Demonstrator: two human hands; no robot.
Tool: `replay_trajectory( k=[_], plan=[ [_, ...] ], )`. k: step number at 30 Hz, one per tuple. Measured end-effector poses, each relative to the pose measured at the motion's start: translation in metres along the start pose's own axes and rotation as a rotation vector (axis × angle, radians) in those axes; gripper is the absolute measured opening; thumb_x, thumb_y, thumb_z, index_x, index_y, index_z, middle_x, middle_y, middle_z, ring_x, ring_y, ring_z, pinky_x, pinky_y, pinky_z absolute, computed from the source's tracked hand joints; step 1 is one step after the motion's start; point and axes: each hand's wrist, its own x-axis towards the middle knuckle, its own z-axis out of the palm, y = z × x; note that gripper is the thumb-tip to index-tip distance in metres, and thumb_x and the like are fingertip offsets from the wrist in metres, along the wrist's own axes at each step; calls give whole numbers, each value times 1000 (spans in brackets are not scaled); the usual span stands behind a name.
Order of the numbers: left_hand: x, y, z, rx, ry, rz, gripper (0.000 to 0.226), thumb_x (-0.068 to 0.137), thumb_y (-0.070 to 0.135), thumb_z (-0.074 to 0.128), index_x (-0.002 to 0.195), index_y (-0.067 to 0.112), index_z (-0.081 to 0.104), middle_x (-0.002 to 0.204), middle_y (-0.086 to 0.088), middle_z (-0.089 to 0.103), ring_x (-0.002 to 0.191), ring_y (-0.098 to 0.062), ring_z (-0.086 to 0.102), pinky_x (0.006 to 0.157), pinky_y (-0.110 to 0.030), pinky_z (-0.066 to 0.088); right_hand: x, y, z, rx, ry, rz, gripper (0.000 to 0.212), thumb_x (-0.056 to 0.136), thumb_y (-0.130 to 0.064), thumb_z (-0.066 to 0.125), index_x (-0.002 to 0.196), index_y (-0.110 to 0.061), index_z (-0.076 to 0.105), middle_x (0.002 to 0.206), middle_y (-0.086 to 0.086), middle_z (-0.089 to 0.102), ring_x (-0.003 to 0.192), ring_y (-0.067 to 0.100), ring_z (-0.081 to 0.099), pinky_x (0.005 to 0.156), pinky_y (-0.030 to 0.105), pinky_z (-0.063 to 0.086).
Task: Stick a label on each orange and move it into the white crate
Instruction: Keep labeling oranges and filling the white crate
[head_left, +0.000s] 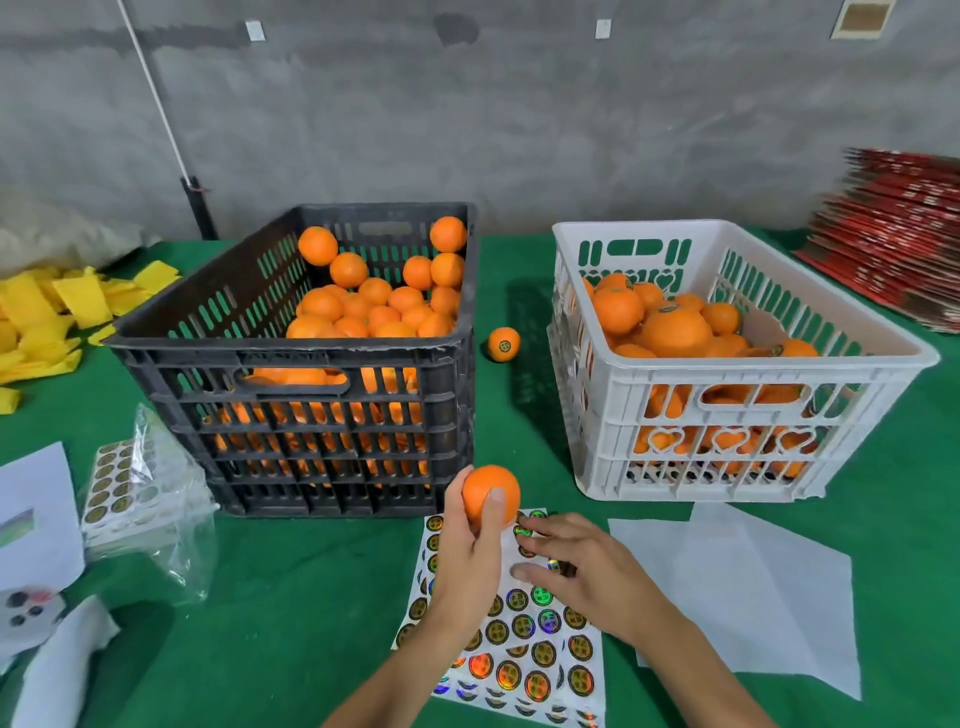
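Observation:
My left hand (470, 540) grips an orange (488, 491) just above the label sheet (524, 639), in front of the black crate (291, 415). Fingers of my right hand (576, 566) rest on the sheet's upper rows of round holographic labels; I cannot tell whether they pinch one. The black crate is heaped with unlabelled oranges (374, 301). To the right, the white crate (727, 431) holds labelled oranges (670, 322). One labelled orange (504, 344) lies on the green table between the crates.
A plastic bag with more label sheets (135, 493) lies left of the black crate. White backing papers (753, 582) lie at the right front. Yellow wrappers (57, 317) are piled at far left, red flat cartons (898, 234) stacked at far right.

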Motion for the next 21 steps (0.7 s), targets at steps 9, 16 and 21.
replay_trajectory(
  k=[9, 16, 21],
  plan=[
    [0, -1, -1, 3, -16, -15, 57, 96, 67, 49, 147, 43, 40, 135, 19, 55, 120, 3, 58, 105, -28, 46, 1, -6, 5, -16, 133, -51, 32, 101, -44, 61, 123, -27, 76, 133, -15, 67, 113, 3, 54, 96, 21, 46],
    [0, 2, 0, 63, -44, 0, 61, 94, 64, 49, 150, 42, 37, 136, 21, 53, 114, 17, 53, 88, -2, 43, 11, -21, -1, 471, 533, 293, 13, 98, -33, 67, 94, -38, 78, 95, -25, 74, 93, -1, 68, 85, 29, 56],
    [8, 30, 10, -81, -78, 22, 52, 99, 56, 57, 145, 34, 49, 136, 6, 61, 122, -4, 61, 106, -32, 51, 25, -47, -25, 491, 723, 149, 12, 97, -29, 70, 104, -35, 79, 109, -23, 72, 110, 7, 66, 95, 37, 55]
  ],
)
